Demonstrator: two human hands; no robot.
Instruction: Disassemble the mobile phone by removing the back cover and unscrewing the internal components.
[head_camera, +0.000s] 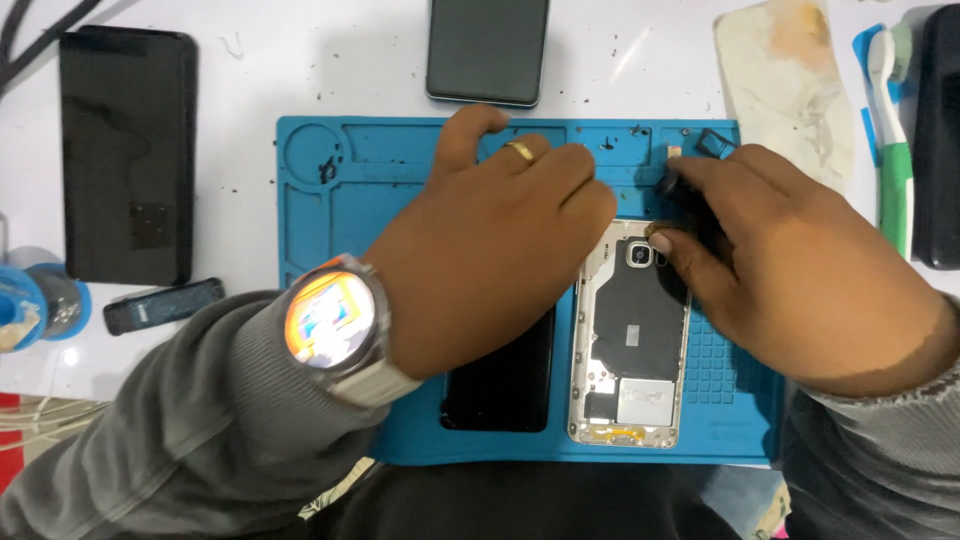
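Currently over blue silicone repair mat (330, 300), centre of white bench (250, 80).

Opened smartphone (628, 335), back cover off, lying flat on mat at 5 o'clock of frame centre; camera module at its top end, dark shield plate mid-body, silver frame round the edge. Black panel (500, 385) flat on mat just beside it at 9 o'clock, upper part hidden under left hand.

Left hand (490, 250): palm down, fingers curled loosely, gold ring on one finger, resting over black panel and touching phone's upper left edge. Cannot tell if gripping anything; nothing visible in it. Wristwatch (332, 322) with lit round face on that wrist, grey sleeve behind.

Right hand (780, 270): fingertips pinched at phone's top right corner, next to camera module, thumb on the frame. Small dark object (672, 186) blurred at fingertips, at 12 o'clock of phone; cannot tell what it is or whether held.

Elsewhere on bench: large black phone (127, 155) at 9 o'clock of mat, small dark rectangular part (163, 305) below it, blue tape roll (45, 300) at far left edge. Dark phone (488, 50) face up at 12 o'clock. Stained cloth (785, 85) and green-white toothbrush (893, 140) at 2 o'clock.
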